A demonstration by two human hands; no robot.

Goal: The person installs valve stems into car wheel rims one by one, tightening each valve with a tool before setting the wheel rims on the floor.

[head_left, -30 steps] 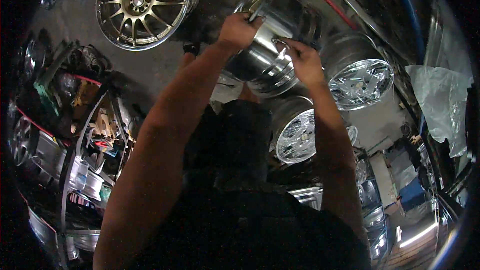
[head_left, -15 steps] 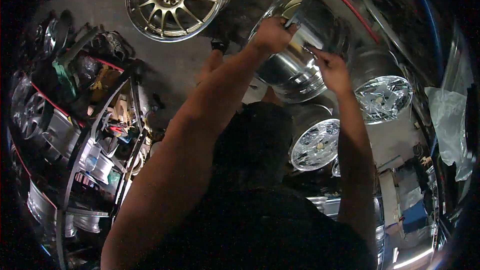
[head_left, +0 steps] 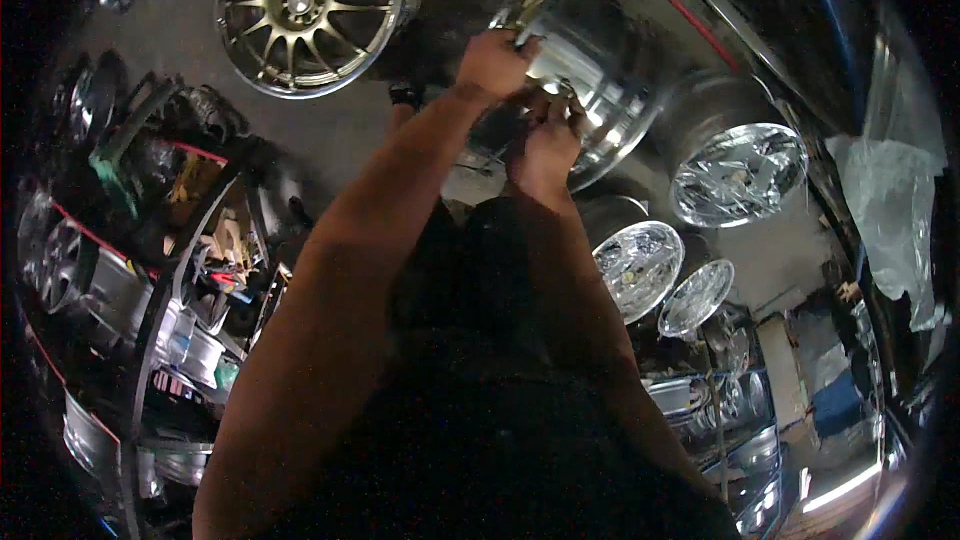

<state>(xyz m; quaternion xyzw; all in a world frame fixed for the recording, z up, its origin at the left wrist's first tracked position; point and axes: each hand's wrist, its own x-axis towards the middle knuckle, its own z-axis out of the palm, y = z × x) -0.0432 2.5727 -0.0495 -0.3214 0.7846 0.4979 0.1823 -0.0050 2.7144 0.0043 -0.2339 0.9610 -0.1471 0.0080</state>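
A polished chrome wheel rim [head_left: 625, 80] lies on its side in front of me, its barrel shining and its face turned to the upper left. My left hand [head_left: 493, 65] is at the face end of the barrel, fingers curled round something small and dark that I cannot make out. Close beside it, my right hand [head_left: 548, 145] is over the barrel with its fingers bent together. Whatever those fingertips hold is too small and dim to name. Both forearms reach up from the lower edge.
A gold multi-spoke wheel [head_left: 300, 2] lies at the upper left. Film-covered wheels [head_left: 740, 175] stand on the right, near a hanging clear plastic sheet [head_left: 890, 210]. A metal rack [head_left: 165, 310] with cluttered parts stands at left. A red hose [head_left: 665, 0] runs behind the rim.
My right hand has come in toward the left hand, its fingers now bent together. The view has shifted, so the left hand and the rim appear further left.
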